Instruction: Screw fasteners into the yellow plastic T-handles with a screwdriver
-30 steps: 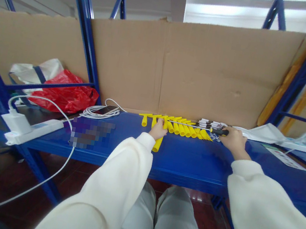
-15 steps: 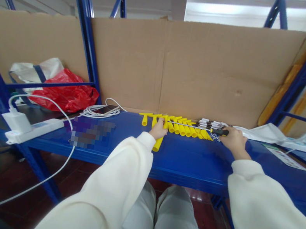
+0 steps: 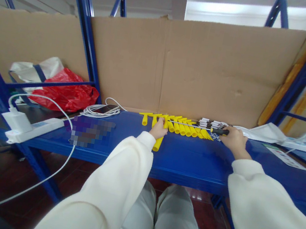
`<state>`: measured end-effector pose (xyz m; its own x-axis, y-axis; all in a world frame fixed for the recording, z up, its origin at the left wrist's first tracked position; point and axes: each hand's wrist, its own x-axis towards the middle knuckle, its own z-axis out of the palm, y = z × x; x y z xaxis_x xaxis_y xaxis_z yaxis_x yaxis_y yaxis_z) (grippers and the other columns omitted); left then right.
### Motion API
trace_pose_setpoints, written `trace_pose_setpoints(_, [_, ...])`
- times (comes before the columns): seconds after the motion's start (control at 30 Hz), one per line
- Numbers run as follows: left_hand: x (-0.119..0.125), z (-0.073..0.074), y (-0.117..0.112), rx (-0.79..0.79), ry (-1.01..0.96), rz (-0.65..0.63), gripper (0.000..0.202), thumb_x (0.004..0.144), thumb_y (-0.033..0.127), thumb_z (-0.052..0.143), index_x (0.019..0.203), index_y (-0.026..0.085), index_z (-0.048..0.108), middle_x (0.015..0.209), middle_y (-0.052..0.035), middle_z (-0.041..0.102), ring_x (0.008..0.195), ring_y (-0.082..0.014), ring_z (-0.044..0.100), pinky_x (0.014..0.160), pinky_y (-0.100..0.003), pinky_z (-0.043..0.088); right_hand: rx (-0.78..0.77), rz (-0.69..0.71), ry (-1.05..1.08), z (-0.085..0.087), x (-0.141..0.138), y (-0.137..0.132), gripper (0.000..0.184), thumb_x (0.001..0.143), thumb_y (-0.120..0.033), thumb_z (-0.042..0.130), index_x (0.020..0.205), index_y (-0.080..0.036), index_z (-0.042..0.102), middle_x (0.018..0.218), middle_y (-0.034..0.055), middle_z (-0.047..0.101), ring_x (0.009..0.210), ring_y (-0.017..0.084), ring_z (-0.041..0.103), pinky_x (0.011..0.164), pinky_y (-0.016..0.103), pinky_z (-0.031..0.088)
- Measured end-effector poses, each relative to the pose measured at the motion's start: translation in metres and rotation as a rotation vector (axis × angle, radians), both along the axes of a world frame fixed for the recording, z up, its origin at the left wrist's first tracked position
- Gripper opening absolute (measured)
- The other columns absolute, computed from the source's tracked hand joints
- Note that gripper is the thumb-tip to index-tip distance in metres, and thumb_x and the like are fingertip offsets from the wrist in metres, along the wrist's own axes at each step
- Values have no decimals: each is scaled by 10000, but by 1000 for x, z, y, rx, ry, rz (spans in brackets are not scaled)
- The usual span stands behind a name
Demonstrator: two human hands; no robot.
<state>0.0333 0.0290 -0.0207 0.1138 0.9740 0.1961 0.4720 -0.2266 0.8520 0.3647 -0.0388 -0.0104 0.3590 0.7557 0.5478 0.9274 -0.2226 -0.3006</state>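
My left hand (image 3: pixel 158 129) is closed around a yellow tube (image 3: pixel 157 144), whose open end points toward me. In my right hand (image 3: pixel 235 140) is a screwdriver with a black and yellow handle (image 3: pixel 221 132). Its long thin shaft reaches left, toward the yellow tube in my left hand; whether the tip touches it I cannot tell. Several more yellow tubes (image 3: pixel 182 129) lie side by side in a row behind the shaft. Small black-and-white striped pieces (image 3: pixel 209 123) sit near the handle, partly hidden by my right hand.
The blue shelf top (image 3: pixel 193 157) is backed by a cardboard panel (image 3: pixel 208 69). At left are a power strip (image 3: pixel 39 132) with a white adapter, a coiled white cable (image 3: pixel 100 111), a phone and a red plastic bag (image 3: pixel 66 91). A white bag (image 3: pixel 268 133) and printed sheet (image 3: pixel 284 156) lie right.
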Motion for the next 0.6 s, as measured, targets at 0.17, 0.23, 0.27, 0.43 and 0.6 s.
trace_pose_setpoints(0.17, [-1,1,-1,-4,17,-8,571,900,-20,654,1417,181,516,1356,-157,737,1019,-236,837,928,-358,666,-23,2,-2,2,-3,-3,354,809,-257,679,1129,-248,829,1147,179,793,1186,424,683,982,557,529])
trace_pose_setpoints(0.23, [-1,0,-1,-1,12,-11,568,904,-13,650,1419,188,516,1311,-144,758,1009,-234,839,946,-364,664,-30,0,-6,2,-1,-2,381,788,-260,692,1142,-238,831,1152,179,796,1183,431,690,975,560,539])
trace_pose_setpoints(0.27, [-1,-1,-1,4,7,-11,575,900,-7,658,1421,193,517,1297,-139,766,1006,-234,840,956,-367,662,-29,-1,-8,1,0,-1,393,774,-267,700,1143,-239,833,1143,173,799,1177,431,694,968,558,546])
trace_pose_setpoints(0.43, [-2,-2,0,25,-6,-20,611,869,18,713,1424,194,526,1268,-133,783,1014,-236,838,996,-372,650,-13,14,-23,-1,5,2,408,745,-307,712,1127,-269,850,1078,142,815,1131,413,722,933,519,568])
trace_pose_setpoints(0.6, [-3,-3,1,39,16,-35,570,879,-16,660,1399,176,528,1272,-136,768,1018,-221,829,1007,-361,643,-74,21,-28,-1,7,3,446,739,-294,717,1158,-238,860,1089,152,829,1103,399,759,932,467,590])
